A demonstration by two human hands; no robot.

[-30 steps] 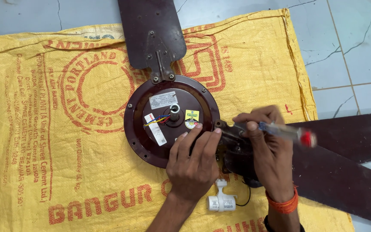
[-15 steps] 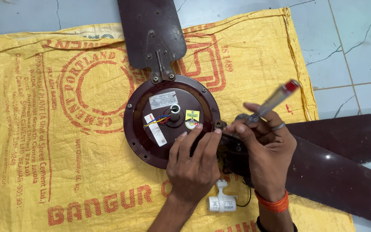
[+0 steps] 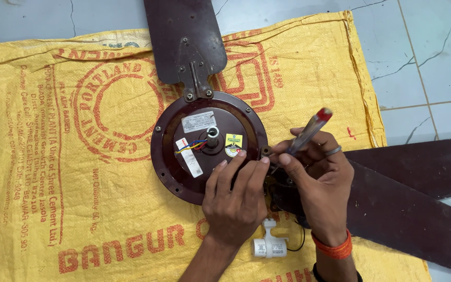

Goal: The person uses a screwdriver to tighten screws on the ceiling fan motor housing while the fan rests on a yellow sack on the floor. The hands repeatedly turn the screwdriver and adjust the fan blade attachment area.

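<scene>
A dark brown ceiling fan motor (image 3: 184, 136) lies face up on a yellow printed sack (image 3: 53, 156), with coloured wires at its central shaft (image 3: 212, 134). My left hand (image 3: 236, 201) rests flat on the motor's lower right edge, fingers spread. My right hand (image 3: 317, 183) grips a screwdriver (image 3: 306, 133) with a clear, red-tipped handle, its tip down at the blade bracket on the motor's right rim. One blade (image 3: 184, 36) points away from me and two more (image 3: 413, 193) stretch to the right.
A white capacitor (image 3: 270, 245) with a black lead lies on the sack between my wrists. Grey floor tiles (image 3: 434, 57) surround the sack. An orange thread band sits on my right wrist and a ring on one finger.
The screwdriver has swung from lying flat, pointing right, to standing steeply upright. My right hand turned with it. My left hand stayed on the motor.
</scene>
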